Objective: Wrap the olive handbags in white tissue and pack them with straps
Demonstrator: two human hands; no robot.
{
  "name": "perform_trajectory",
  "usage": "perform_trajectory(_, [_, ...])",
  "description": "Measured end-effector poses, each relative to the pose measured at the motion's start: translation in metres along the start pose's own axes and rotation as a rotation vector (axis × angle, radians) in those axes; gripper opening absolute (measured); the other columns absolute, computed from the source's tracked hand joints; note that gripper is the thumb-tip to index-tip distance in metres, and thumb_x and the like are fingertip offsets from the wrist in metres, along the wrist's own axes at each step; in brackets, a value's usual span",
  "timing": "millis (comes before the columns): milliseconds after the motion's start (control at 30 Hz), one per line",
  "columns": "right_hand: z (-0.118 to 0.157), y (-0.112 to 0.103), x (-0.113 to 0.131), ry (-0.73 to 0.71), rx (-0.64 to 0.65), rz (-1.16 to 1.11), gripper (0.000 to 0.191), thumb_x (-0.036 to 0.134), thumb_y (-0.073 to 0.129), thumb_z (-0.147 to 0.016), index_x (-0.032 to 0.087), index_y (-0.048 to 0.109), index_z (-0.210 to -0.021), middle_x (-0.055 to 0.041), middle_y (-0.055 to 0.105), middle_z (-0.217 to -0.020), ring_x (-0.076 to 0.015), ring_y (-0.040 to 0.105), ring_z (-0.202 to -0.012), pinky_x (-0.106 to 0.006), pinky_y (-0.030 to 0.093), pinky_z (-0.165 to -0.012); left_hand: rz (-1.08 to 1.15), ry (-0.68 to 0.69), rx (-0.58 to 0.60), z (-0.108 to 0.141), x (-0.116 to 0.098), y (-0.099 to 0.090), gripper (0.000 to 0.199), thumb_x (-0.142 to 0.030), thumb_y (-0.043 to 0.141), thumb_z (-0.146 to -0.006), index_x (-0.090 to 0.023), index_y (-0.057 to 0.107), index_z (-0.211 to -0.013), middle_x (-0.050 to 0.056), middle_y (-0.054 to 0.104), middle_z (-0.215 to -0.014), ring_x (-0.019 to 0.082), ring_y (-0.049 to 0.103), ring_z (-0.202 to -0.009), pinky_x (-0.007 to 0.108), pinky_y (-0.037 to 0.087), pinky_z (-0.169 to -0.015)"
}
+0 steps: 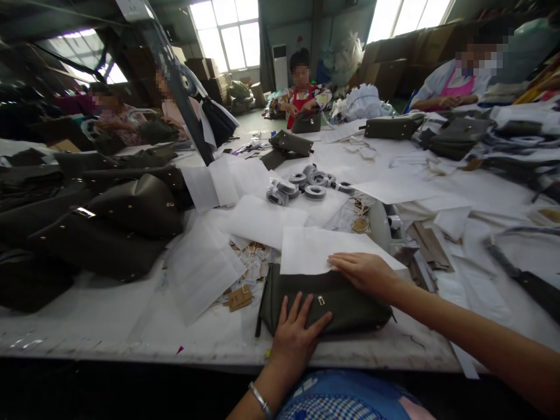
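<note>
A dark olive bag [350, 303] with a small metal fitting lies at the table's front edge. On its lower left part rests my left hand [297, 332], fingers spread, with a bangle at the wrist. My right hand [361, 271] lies flat over the bag's upper edge, its fingertips on a white sheet [306, 248]. The sheet reaches over the back of the bag. Brown paper tags [240, 297] with strings lie left of the bag.
Dark bags [131, 233] are heaped at left. Coiled wrapped straps [315, 191] and foam sheets [262, 221] lie mid-table. A slanted metal post [175, 76] rises behind. Strips and a dark strap [534, 286] are at right. Several people sit around the table.
</note>
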State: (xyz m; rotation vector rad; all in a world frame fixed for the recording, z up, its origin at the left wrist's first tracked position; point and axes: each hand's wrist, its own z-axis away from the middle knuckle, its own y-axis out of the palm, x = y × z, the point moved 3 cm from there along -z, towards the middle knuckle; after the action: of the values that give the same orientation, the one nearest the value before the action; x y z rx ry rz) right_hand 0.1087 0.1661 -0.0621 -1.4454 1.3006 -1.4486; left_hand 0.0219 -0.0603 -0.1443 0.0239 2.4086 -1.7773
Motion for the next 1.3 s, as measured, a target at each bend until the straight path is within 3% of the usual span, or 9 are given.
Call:
perform_trajectory(200, [0.026,0.002,0.06,-0.198,0.253,-0.14,0.03,0.043,0.055,-0.096,0.026,0.076,-0.109,-0.008,0.064,-0.135,-0.0283,0.066,-0.114,-0.041,0.054,-0.096,0.072,-0.043,0.074,0.009,-0.001,0.014,0.056,-0.037,0.054,-0.096,-0.04,0.037,-0.149,0.003,0.055,-0.145,0.026,0.056,-0.129,0.044,0.05,-0.107])
perform_trajectory(367, [0.015,0.017,0.043,-0.139,0.302,-0.207,0.036,0.041,0.046,-0.101,0.023,0.071,-0.12,-0.0095,0.067,-0.129,-0.026,0.065,-0.114,-0.04,0.052,-0.097,0.1,-0.061,0.112,0.009,-0.001,0.014,0.054,-0.037,0.05,-0.098,-0.034,0.036,-0.15,0.003,0.05,-0.149,0.026,0.052,-0.133,0.047,0.044,-0.113])
perform_trajectory(467, [0.011,0.026,0.036,-0.19,0.248,-0.147,0.062,0.051,0.057,-0.094,0.025,0.046,-0.148,-0.0132,0.042,-0.154,-0.0348,0.041,-0.14,-0.056,0.031,-0.115,0.086,-0.054,0.137,0.01,-0.001,0.014,0.051,-0.038,0.05,-0.098,-0.035,0.04,-0.148,0.002,0.052,-0.148,0.025,0.054,-0.132,0.044,0.044,-0.112])
perform_trajectory(567, [0.014,0.039,0.033,-0.238,0.316,-0.176,0.071,0.057,0.051,-0.095,0.03,0.028,-0.156,-0.0104,0.031,-0.161,-0.0346,0.026,-0.148,-0.061,0.016,-0.119,0.076,-0.04,0.157,0.015,-0.002,0.016,0.052,-0.036,0.048,-0.099,-0.036,0.036,-0.15,0.002,0.056,-0.144,0.026,0.058,-0.127,0.044,0.048,-0.108])
perform_trajectory(833, [0.014,0.058,0.026,-0.221,0.264,-0.234,0.071,0.059,0.047,-0.096,0.029,0.025,-0.157,-0.0083,0.029,-0.162,-0.0305,0.019,-0.151,-0.057,0.008,-0.121,0.031,-0.062,0.174,0.012,-0.003,0.015,0.048,-0.037,0.048,-0.098,-0.036,0.043,-0.146,0.004,0.063,-0.137,0.027,0.064,-0.118,0.046,0.053,-0.102])
perform_trajectory(967, [0.017,0.06,0.027,-0.203,0.211,-0.24,0.074,0.06,0.049,-0.095,0.027,0.025,-0.157,-0.0091,0.032,-0.16,-0.0304,0.023,-0.15,-0.056,0.01,-0.122,0.015,-0.089,0.201,0.011,-0.007,-0.011,0.046,-0.024,0.055,-0.093,-0.029,0.053,-0.138,0.008,0.066,-0.131,0.028,0.066,-0.113,0.046,0.055,-0.098])
perform_trajectory(1167, [0.02,0.068,0.026,-0.212,0.132,-0.251,0.074,0.058,0.051,-0.094,0.025,0.028,-0.156,-0.0097,0.036,-0.158,-0.0307,0.026,-0.149,-0.057,0.012,-0.121,0.436,-0.183,0.124,-0.015,-0.026,-0.092,0.022,-0.021,0.049,-0.096,-0.026,0.069,-0.104,0.001,0.075,-0.097,0.015,0.072,-0.086,0.024,0.058,-0.08])
perform_trajectory(1233, [0.021,0.071,0.025,-0.214,0.11,-0.25,0.072,0.055,0.051,-0.095,0.024,0.03,-0.156,-0.0106,0.037,-0.158,-0.0307,0.026,-0.148,-0.057,0.012,-0.121,0.512,-0.195,0.064,-0.035,-0.027,-0.095,0.023,-0.024,0.047,-0.098,-0.025,0.068,-0.107,0.003,0.075,-0.105,0.015,0.07,-0.098,0.024,0.056,-0.088])
perform_trajectory(1300, [0.021,0.073,0.025,-0.216,0.088,-0.252,0.069,0.052,0.052,-0.095,0.022,0.033,-0.154,-0.0121,0.041,-0.156,-0.0304,0.028,-0.148,-0.057,0.014,-0.121,0.368,-0.147,0.079,-0.051,-0.022,-0.078,0.034,-0.025,0.046,-0.099,-0.022,0.057,-0.131,0.007,0.066,-0.13,0.018,0.06,-0.122,0.031,0.051,-0.103])
